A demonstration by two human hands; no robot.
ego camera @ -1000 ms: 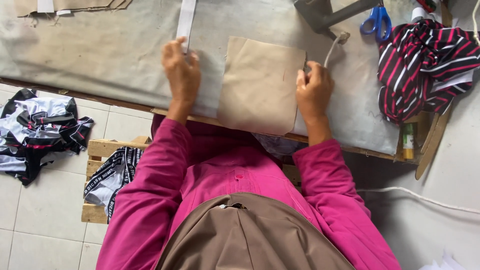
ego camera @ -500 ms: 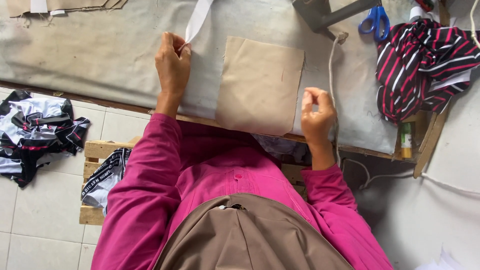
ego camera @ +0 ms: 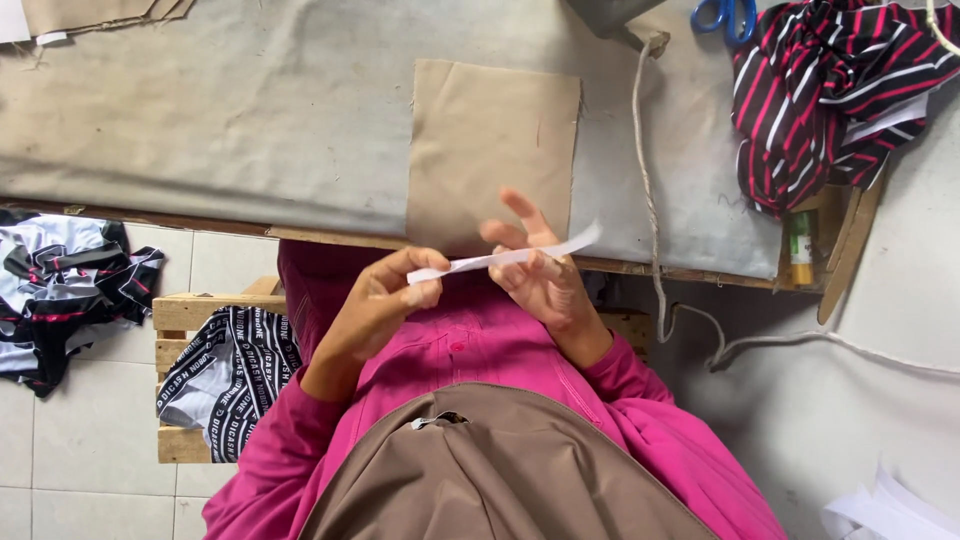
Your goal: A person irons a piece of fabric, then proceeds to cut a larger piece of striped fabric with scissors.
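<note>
A narrow white strip [ego camera: 515, 256] is held between both hands in front of my chest, just off the table's near edge. My left hand [ego camera: 385, 300] pinches its left end. My right hand [ego camera: 535, 268] grips it near the middle with fingers spread above. Beyond my hands a tan fabric rectangle [ego camera: 492, 140] lies flat on the cloth-covered table [ego camera: 250, 120]. I wear pink sleeves and a brown head covering.
A striped black, red and white fabric heap [ego camera: 830, 90] sits at the table's right end, blue-handled scissors [ego camera: 725, 15] behind it. A cord [ego camera: 648, 190] hangs over the edge. A wooden crate [ego camera: 195, 330] with printed fabric and a cloth pile [ego camera: 60, 290] lie on the tiled floor.
My left hand pulled the white strip off the table toward my chest. My right hand left the tan fabric's edge and took hold of the strip.
</note>
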